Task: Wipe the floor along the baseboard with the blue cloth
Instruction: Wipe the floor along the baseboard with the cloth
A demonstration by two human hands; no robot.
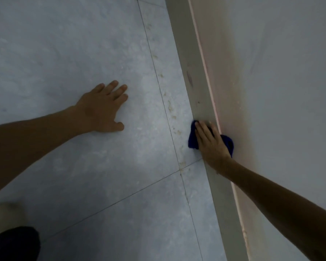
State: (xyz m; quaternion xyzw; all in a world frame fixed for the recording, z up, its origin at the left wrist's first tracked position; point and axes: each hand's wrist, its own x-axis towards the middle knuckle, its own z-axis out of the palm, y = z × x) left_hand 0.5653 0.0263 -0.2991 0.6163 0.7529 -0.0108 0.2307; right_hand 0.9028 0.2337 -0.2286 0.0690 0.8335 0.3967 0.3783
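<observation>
The blue cloth (pixel 192 138) lies bunched where the grey tiled floor (pixel 102 176) meets the beige baseboard (pixel 193 68). My right hand (pixel 211 143) presses flat on the cloth, fingers pointing up along the baseboard; most of the cloth is hidden under the palm, with blue showing on both sides. My left hand (pixel 104 108) rests flat on the floor to the left, fingers spread, holding nothing.
Brownish dirt specks (pixel 172 110) trail along the tile joint beside the baseboard. The pale wall (pixel 280 91) rises on the right. My knee in dark clothing (pixel 13 243) is at the bottom left.
</observation>
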